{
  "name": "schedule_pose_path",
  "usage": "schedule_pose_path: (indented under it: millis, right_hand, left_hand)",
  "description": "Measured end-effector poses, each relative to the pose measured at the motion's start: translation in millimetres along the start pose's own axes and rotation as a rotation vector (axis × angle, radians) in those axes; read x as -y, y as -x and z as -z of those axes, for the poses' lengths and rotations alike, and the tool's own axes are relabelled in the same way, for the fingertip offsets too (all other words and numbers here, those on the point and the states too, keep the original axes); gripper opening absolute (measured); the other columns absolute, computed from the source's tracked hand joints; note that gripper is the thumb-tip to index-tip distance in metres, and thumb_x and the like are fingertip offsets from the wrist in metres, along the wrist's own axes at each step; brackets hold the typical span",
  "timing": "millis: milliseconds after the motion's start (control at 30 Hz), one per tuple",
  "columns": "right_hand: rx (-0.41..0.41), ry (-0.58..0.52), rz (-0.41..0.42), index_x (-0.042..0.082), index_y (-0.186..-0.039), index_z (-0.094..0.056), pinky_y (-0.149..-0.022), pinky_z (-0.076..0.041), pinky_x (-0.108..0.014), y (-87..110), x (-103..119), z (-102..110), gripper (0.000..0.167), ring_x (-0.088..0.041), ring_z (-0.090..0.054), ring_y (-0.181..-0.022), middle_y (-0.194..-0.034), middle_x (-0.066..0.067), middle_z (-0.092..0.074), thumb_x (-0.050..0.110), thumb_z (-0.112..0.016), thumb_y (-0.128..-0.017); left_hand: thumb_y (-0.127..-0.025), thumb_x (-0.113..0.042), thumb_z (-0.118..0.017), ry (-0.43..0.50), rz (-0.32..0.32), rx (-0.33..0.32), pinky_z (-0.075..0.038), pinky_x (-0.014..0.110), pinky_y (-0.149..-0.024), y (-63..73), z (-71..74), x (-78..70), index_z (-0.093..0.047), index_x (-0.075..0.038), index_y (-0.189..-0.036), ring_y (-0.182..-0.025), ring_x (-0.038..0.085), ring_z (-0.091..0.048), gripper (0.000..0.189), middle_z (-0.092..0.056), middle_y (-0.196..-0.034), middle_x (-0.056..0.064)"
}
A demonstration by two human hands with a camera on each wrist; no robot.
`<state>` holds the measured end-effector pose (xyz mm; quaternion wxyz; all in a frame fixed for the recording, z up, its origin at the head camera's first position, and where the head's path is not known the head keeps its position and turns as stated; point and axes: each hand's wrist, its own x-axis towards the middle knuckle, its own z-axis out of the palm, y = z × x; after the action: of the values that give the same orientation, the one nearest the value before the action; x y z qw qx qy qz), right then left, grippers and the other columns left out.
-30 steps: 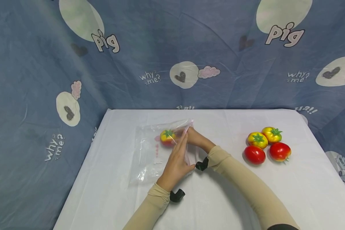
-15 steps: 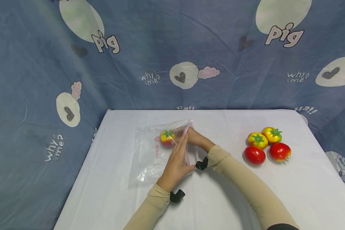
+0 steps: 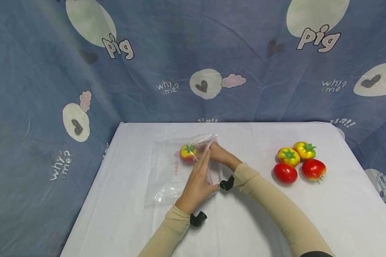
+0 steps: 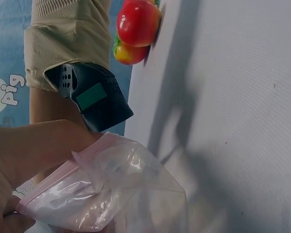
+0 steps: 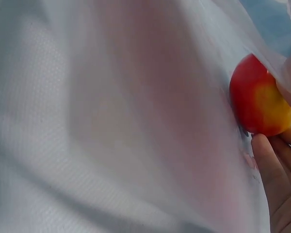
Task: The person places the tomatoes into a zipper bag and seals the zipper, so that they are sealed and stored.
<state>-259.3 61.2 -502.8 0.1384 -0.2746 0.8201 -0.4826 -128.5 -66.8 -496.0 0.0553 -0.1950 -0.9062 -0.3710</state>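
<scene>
In the head view a clear zip bag (image 3: 167,178) lies on the table with its pink-edged mouth facing right. My left hand (image 3: 196,185) holds the bag's mouth, the fingers long against its edge and the thumb spread; the left wrist view shows the pink zip strip (image 4: 63,179) beside that thumb. Through the mouth, my right hand (image 3: 217,153) reaches into the bag, its fingers partly hidden by the film. It holds a red-and-yellow tomato (image 3: 188,153) with a green calyx. In the right wrist view fingertips (image 5: 262,145) touch the tomato's underside (image 5: 257,99).
Several more tomatoes sit in a group at the table's right: two yellowish ones (image 3: 288,156) behind and two red ones (image 3: 285,173) in front. A white cloth covers the table (image 3: 115,214). Behind it hangs a blue patterned curtain (image 3: 167,46). Black wrist devices (image 3: 198,218) sit under both sleeves.
Hardly anything differs. The tomato in the bag and the bag's mouth have shifted very slightly to the right; both hands keep nearly the same place.
</scene>
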Motion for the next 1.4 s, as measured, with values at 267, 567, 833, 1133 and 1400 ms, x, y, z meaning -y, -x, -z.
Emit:
schedule_pose_path:
  millis: [267, 567, 833, 1133, 1400]
  right_hand:
    - [-0.025, -0.041, 0.034, -0.007, -0.132, -0.063, -0.112, -0.050, -0.049, 7.4, -6, 5, 0.046, -0.037, -0.062, -0.125, -0.134, -0.024, -0.066, 0.007, -0.073, -0.090]
    - [-0.043, 0.048, 0.002, -0.008, -0.123, -0.068, -0.110, -0.054, -0.048, 24.0, -2, 14, 0.037, -0.042, -0.067, -0.123, -0.130, -0.024, -0.070, 0.008, -0.076, -0.090]
    - [-0.061, 0.032, 0.042, 0.001, -0.117, -0.072, -0.106, -0.056, -0.048, 41.6, 4, 20, 0.028, -0.036, -0.069, -0.121, -0.124, -0.018, -0.073, 0.010, -0.077, -0.091]
    - [-0.162, 0.019, 0.043, -0.003, -0.131, -0.067, -0.103, -0.058, -0.048, 71.3, 6, 26, 0.045, -0.038, -0.067, -0.123, -0.134, -0.020, -0.069, 0.011, -0.079, -0.090]
    - [-0.245, 0.097, 0.044, -0.006, -0.129, -0.067, -0.103, -0.058, -0.049, 96.6, 6, 33, 0.045, -0.038, -0.068, -0.121, -0.131, -0.023, -0.069, 0.009, -0.080, -0.088]
  left_hand:
    - [-0.066, -0.009, -0.097, -0.017, 0.011, -0.022, -0.023, 0.044, -0.131, -0.4, -1.7, 3.2, -0.015, -0.009, -0.166, -0.161, 0.024, -0.021, 0.129, -0.010, -0.176, 0.001]
    - [-0.064, -0.009, -0.097, -0.024, -0.010, -0.039, -0.026, 0.047, -0.130, -1.4, -0.7, 4.5, -0.017, -0.006, -0.165, -0.160, 0.028, -0.023, 0.129, -0.015, -0.175, 0.008]
    - [-0.064, -0.011, -0.097, -0.027, -0.002, -0.035, -0.025, 0.047, -0.131, -1.5, -0.2, 3.6, -0.018, -0.006, -0.165, -0.161, 0.025, -0.022, 0.129, -0.016, -0.175, 0.006]
    - [-0.065, -0.011, -0.097, -0.031, 0.001, -0.023, -0.025, 0.043, -0.131, -2.1, 0.9, 2.4, -0.021, -0.005, -0.164, -0.161, 0.024, -0.021, 0.125, -0.018, -0.174, 0.009]
    - [-0.065, -0.011, -0.097, -0.037, 0.017, -0.019, -0.025, 0.042, -0.131, -2.5, 0.3, 2.4, -0.023, -0.003, -0.163, -0.160, 0.024, -0.023, 0.123, -0.020, -0.174, 0.009]
